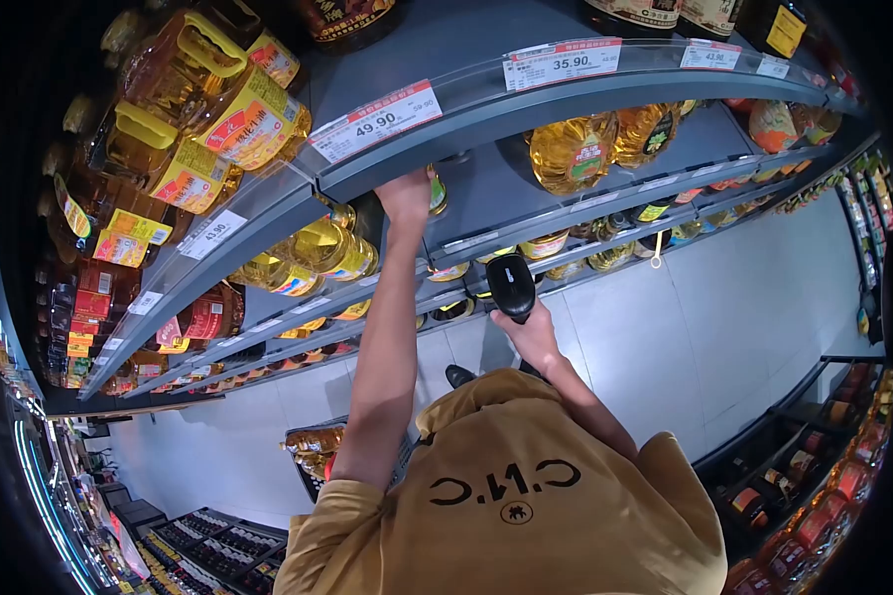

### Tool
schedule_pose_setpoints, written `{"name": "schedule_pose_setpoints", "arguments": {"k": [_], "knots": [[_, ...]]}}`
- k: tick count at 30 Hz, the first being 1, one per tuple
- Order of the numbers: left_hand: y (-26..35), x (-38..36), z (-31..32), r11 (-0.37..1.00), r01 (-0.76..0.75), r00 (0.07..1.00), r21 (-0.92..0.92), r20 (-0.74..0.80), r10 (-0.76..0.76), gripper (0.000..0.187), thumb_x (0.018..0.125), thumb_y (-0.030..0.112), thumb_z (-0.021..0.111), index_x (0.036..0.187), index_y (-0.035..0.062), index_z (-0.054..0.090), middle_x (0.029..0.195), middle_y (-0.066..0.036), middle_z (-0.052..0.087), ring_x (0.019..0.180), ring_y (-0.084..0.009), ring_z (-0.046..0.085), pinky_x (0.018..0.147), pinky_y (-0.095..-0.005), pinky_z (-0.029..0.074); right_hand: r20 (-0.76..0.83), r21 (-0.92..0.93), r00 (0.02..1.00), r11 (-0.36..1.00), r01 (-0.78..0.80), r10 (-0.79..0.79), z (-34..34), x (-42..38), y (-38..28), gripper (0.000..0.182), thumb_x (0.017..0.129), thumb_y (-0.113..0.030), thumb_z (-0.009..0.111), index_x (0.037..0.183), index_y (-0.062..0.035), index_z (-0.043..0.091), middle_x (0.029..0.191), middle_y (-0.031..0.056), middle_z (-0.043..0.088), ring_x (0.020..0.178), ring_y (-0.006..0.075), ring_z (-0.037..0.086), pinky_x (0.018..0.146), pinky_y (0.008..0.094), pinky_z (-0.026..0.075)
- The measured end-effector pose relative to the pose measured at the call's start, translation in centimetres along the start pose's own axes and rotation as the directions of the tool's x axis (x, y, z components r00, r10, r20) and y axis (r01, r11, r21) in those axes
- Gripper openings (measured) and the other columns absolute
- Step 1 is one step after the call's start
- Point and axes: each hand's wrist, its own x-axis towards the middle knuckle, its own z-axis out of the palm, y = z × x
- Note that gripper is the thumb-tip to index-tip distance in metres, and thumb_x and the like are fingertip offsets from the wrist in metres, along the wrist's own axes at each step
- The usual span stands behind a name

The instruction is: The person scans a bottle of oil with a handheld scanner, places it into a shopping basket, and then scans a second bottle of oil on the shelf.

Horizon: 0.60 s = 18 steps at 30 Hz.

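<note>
My left hand (405, 198) reaches in under the front edge of the upper shelf (486, 104), and its fingers are hidden. Right beside it is a small bottle with a green label (437, 192); whether I grip it cannot be made out. My right hand (533, 337) is closed around the handle of a black barcode scanner (511, 285), held in front of the lower shelves. Large bottles of yellow cooking oil (332, 248) stand to the left of my left forearm, and rounded oil bottles (573, 154) stand to its right.
Price tags (377, 121) line the upper shelf edge. Big oil jugs (238, 114) crowd its left end. A basket holding bottles (313, 451) is on the floor by my left elbow. Behind me, at lower right, a rack (764, 486) holds jars and bottles.
</note>
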Motion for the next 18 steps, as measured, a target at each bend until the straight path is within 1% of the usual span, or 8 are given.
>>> {"name": "schedule_pose_setpoints", "arguments": {"k": [2, 3, 6, 9, 10, 13, 16, 18], "knots": [[0.2, -0.1, -1.1, 0.987, 0.108, 0.987, -0.121, 0.129, -0.093, 0.023, 0.098, 0.021, 0.052, 0.110, 0.0077, 0.066, 0.071, -0.003, 0.071, 0.064, -0.0127, 0.070, 0.079, -0.0280, 0.051, -0.017, 0.020, 0.999, 0.999, 0.037, -0.036, 0.1, -0.1, 0.0, 0.036, 0.083, -0.012, 0.077, 0.113, -0.0005, 0.061, 0.095, 0.0079, 0.070, 0.087, 0.0131, 0.064, 0.082, 0.0303, 0.051], [0.6, -0.3, -2.1, 0.975, 0.155, 0.974, -0.157, 0.191, -0.124, 0.023, 0.099, 0.021, 0.052, 0.109, 0.0069, 0.066, 0.072, -0.003, 0.072, 0.063, -0.0116, 0.070, 0.076, -0.0263, 0.052, -0.011, 0.021, 1.000, 1.000, 0.016, -0.016, 0.2, -0.2, 0.1, 0.036, 0.083, -0.012, 0.077, 0.113, -0.0006, 0.061, 0.095, 0.0077, 0.070, 0.087, 0.0129, 0.063, 0.082, 0.0301, 0.051], [0.3, -1.2, -3.5, 0.879, 0.218, 0.972, -0.425, 0.175, -0.157, 0.024, 0.099, 0.018, 0.055, 0.112, -0.0001, 0.064, 0.079, -0.007, 0.073, 0.062, -0.0138, 0.070, 0.063, -0.0259, 0.054, 0.008, 0.033, 1.000, 0.999, -0.026, 0.026, 0.4, -0.1, -0.4, 0.035, 0.082, -0.012, 0.077, 0.112, -0.0006, 0.062, 0.094, 0.0073, 0.070, 0.086, 0.0126, 0.064, 0.081, 0.0294, 0.051], [0.8, -1.7, -5.2, 0.717, 0.332, 0.943, -0.613, 0.243, -0.229, 0.026, 0.098, 0.013, 0.059, 0.115, -0.0065, 0.061, 0.092, -0.013, 0.072, 0.062, -0.0166, 0.070, 0.055, -0.0261, 0.054, 0.024, 0.017, 1.000, 1.000, -0.016, 0.016, 1.0, 0.1, 0.5, 0.035, 0.082, -0.013, 0.077, 0.111, -0.0003, 0.061, 0.094, 0.0075, 0.071, 0.085, 0.0131, 0.064, 0.081, 0.0301, 0.051], [0.9, -1.6, -5.7, 0.694, 0.359, 0.932, -0.624, 0.277, -0.233, 0.029, 0.096, 0.010, 0.062, 0.119, -0.0085, 0.059, 0.100, -0.016, 0.069, 0.061, -0.0180, 0.068, 0.052, -0.0258, 0.054, 0.041, 0.002, 0.998, 0.999, -0.044, 0.044, 1.1, 0.2, 0.5, 0.035, 0.083, -0.013, 0.077, 0.111, 0.0004, 0.061, 0.095, 0.0083, 0.070, 0.087, 0.0135, 0.064, 0.082, 0.0307, 0.051], [0.3, -2.0, -6.3, 0.674, 0.327, 0.943, -0.663, 0.275, -0.187, 0.029, 0.096, 0.013, 0.063, 0.117, -0.0080, 0.060, 0.099, -0.014, 0.069, 0.059, -0.0165, 0.066, 0.053, -0.0247, 0.053, 0.066, 0.016, 0.998, 1.000, -0.003, 0.002, 1.6, 0.7, 0.2, 0.033, 0.083, -0.013, 0.077, 0.109, 0.0010, 0.062, 0.095, 0.0086, 0.070, 0.088, 0.0139, 0.063, 0.083, 0.0310, 0.050], [-0.1, -2.5, -6.8, 0.599, 0.343, 0.938, -0.723, 0.293, -0.184, 0.022, 0.093, 0.011, 0.067, 0.105, -0.0076, 0.064, 0.084, -0.010, 0.068, 0.056, -0.0135, 0.065, 0.050, -0.0254, 0.052, 0.054, 0.038, 0.995, 0.996, 0.082, -0.084, 2.3, 1.8, -0.9, 0.033, 0.084, -0.014, 0.076, 0.109, 0.0015, 0.062, 0.095, 0.0082, 0.069, 0.088, 0.0138, 0.062, 0.083, 0.0305, 0.050], [-0.4, -2.6, -6.9, 0.607, 0.351, 0.934, -0.713, 0.314, -0.171, 0.027, 0.094, 0.014, 0.066, 0.111, -0.0068, 0.063, 0.093, -0.011, 0.069, 0.057, -0.0135, 0.065, 0.052, -0.0241, 0.053, 0.072, 0.076, 0.997, 0.997, 0.017, -0.023, 2.9, 3.2, -2.2, 0.032, 0.084, -0.013, 0.076, 0.108, 0.0014, 0.061, 0.093, 0.0070, 0.068, 0.087, 0.0137, 0.062, 0.082, 0.0303, 0.050]]}}
